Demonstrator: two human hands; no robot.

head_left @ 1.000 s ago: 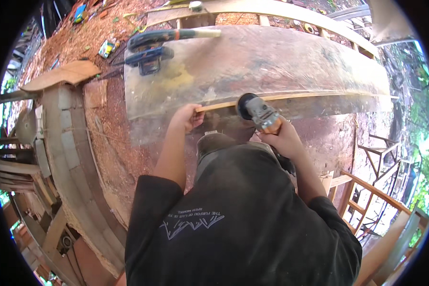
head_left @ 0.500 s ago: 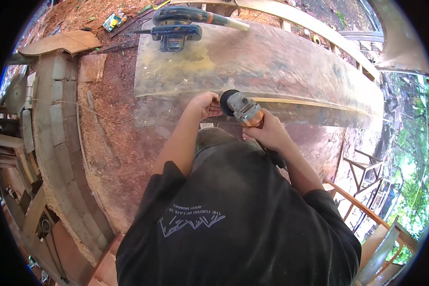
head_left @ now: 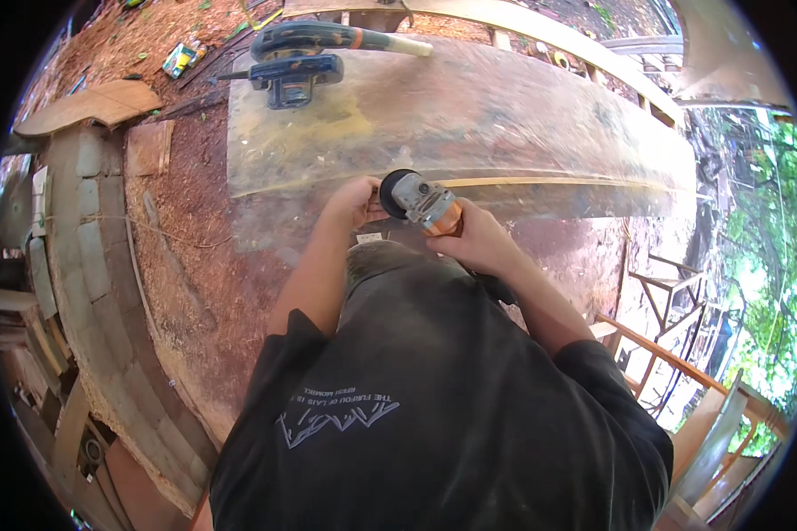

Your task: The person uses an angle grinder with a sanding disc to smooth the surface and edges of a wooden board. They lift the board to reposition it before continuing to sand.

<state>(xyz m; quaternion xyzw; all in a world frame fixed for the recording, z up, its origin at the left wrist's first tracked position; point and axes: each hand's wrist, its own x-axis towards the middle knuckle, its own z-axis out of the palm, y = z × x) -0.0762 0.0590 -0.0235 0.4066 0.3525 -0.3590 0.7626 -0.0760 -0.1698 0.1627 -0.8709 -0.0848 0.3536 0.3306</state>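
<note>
My right hand is wrapped round the orange body of an angle grinder, its grey metal head pointing left. A dark round disc on the grinder faces my left hand. The fingers of my left hand are curled close beside the disc, partly hidden by it; what they grip cannot be made out. A long thin strip of light wood runs right from behind the grinder, along the worktable.
A blue power tool with a blower-like shape lies at the table's far left. Beyond the table runs a long wooden beam. A low block wall stands at left, wooden frames at right. Sawdust covers the ground.
The whole view has shifted a little, so the table and tools appear further left. Both hands keep nearly the same pose, with the grinder still in my right hand.
</note>
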